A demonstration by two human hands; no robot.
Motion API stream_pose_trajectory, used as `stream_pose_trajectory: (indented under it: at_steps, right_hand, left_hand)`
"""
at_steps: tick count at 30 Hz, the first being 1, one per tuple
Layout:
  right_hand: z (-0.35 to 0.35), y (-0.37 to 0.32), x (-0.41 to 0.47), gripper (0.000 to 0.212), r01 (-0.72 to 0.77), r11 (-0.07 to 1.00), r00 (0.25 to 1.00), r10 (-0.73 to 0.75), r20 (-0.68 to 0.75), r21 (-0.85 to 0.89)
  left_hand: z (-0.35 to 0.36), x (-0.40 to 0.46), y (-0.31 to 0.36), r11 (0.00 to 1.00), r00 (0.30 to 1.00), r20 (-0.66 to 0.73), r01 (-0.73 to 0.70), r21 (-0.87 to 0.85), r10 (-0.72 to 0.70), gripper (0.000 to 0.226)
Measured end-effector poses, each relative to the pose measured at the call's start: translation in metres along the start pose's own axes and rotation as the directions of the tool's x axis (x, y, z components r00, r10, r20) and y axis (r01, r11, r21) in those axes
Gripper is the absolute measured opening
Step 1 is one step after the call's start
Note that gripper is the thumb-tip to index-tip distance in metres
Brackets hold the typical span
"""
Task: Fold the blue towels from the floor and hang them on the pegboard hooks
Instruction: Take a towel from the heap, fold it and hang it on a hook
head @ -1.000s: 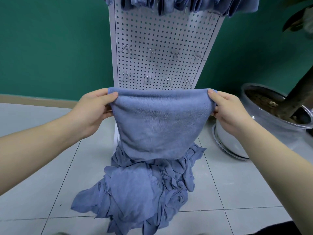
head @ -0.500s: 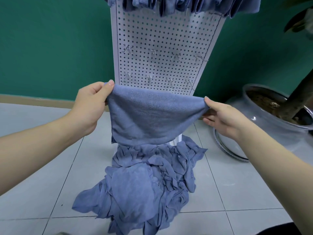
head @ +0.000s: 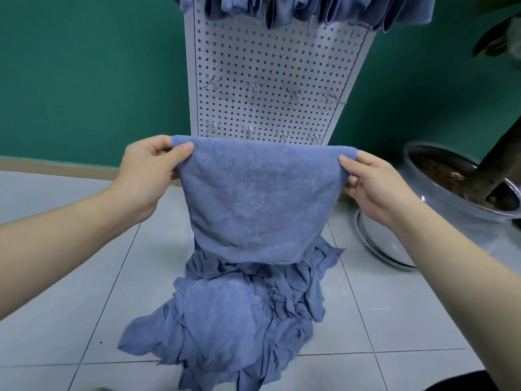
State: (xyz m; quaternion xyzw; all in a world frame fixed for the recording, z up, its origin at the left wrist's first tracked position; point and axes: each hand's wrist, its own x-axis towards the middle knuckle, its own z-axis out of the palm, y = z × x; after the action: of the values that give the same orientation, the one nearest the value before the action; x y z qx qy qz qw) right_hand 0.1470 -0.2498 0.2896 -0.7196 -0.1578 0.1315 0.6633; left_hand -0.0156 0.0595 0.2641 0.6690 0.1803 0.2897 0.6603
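I hold a blue towel (head: 258, 201) stretched out flat in front of me, its folded top edge level. My left hand (head: 149, 167) pinches its upper left corner and my right hand (head: 372, 184) pinches its upper right corner. Below it, a heap of crumpled blue towels (head: 234, 314) lies on the tiled floor. Behind stands the white pegboard (head: 270, 66), with two rows of bare metal hooks (head: 253, 87) in its lower part. Several folded blue towels (head: 324, 8) hang along its top.
A large potted plant in a glass-like pot (head: 462, 187) on a white saucer (head: 383, 244) stands close on the right. A green wall (head: 84, 74) runs behind the pegboard. Grey floor tiles (head: 70, 292) spread out to the left of the heap.
The towel's far half dropped back down and now hangs flat again. My right hand rose level with my left, and the top edge is taut and straight.
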Motion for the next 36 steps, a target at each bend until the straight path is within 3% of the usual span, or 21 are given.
stream_pose_trajectory:
  at_steps: [5, 11, 19, 25, 28, 30, 34, 36]
  right_hand:
    - [0.003, 0.003, -0.001, 0.032, 0.036, 0.997, 0.998, -0.04, -0.047, -0.07]
    - [0.006, 0.003, -0.002, 0.05, 0.018, 0.999, 0.994, -0.014, -0.106, 0.038]
    - [0.007, 0.003, -0.002, 0.021, -0.039, 0.994, 0.998, 0.044, -0.045, 0.103]
    - [-0.005, -0.003, -0.002, 0.011, 0.044, 0.999, 0.999, -0.044, -0.012, 0.009]
    - [-0.012, -0.006, 0.002, 0.007, 0.104, 0.994, 0.993, -0.105, -0.049, -0.03]
    - [-0.016, -0.005, 0.004, 0.007, 0.123, 0.988, 0.988, -0.131, -0.085, -0.094]
    - [-0.019, 0.003, -0.001, 0.007, 0.096, 0.97, 0.986, -0.123, -0.108, -0.224]
    - [-0.019, 0.006, -0.003, 0.012, 0.062, 0.962, 0.987, -0.098, -0.124, -0.266]
  left_hand:
    - [0.001, 0.001, -0.003, 1.0, 0.999, -0.054, 0.005, 0.01, -0.004, 0.024]
    - [0.0, 0.001, -0.005, 0.999, 0.999, -0.048, 0.007, -0.035, -0.008, 0.024]
    - [-0.001, 0.001, -0.001, 0.999, 0.999, -0.036, 0.009, -0.045, -0.01, 0.016]
    - [-0.006, 0.004, 0.002, 1.0, 0.999, -0.04, 0.004, -0.003, -0.004, 0.008]
    - [-0.008, 0.007, -0.001, 1.0, 0.994, -0.109, 0.026, -0.009, -0.026, 0.018]
    - [-0.01, 0.009, -0.002, 0.998, 0.996, -0.062, 0.057, -0.006, -0.057, 0.021]
    - [-0.019, 0.013, -0.008, 0.978, 0.966, 0.177, 0.172, 0.114, -0.19, 0.012]
    - [-0.022, 0.013, -0.012, 0.969, 0.954, 0.203, 0.188, 0.162, -0.219, 0.008]
